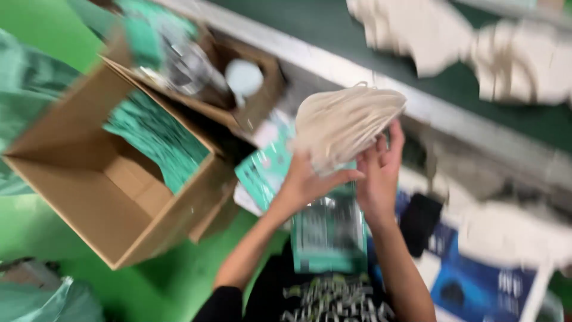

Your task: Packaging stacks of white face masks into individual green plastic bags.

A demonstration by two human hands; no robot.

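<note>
Open cardboard box (113, 197) left on green floor (173, 286); white stacks (518, 59) on belt (333, 24).

Stack of masks (345, 122): we see cream-white cupped masks nested into one bundle, tilted on its side, held in the air and blurred.
Grip: our left hand (307, 179) holds it from below, our right hand (381, 170) against its right side.
</note>
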